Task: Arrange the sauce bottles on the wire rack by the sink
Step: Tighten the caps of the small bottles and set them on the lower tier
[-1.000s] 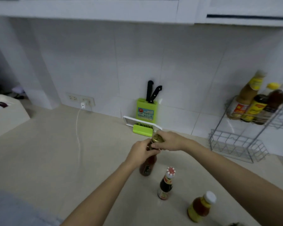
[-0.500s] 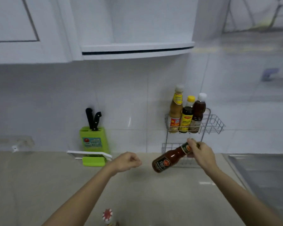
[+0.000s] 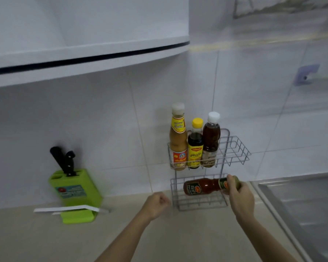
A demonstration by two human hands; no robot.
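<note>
The right hand [image 3: 241,198] covers the red bottle's [image 3: 203,186] cap, at right of centre. The sink [image 3: 301,201] runs off the right edge, with a dark shape cut there. Both forearms leave the bottom edge. The bottle labels are too blurred to read. The knife [image 3: 64,161] blades sit hidden inside the green block [image 3: 74,188].

Left of the rack [image 3: 235,148] I see the knife block [image 3: 75,188]; the sink [image 3: 299,201] lies right; three bottles [image 3: 194,146] stand on its upper shelf.

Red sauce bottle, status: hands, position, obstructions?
Right hand grips red sauce bottle by cap, horizontal at wire rack lower tier. Left hand fisted, empty. Top tier: three bottles; no obstruction seen.
</note>
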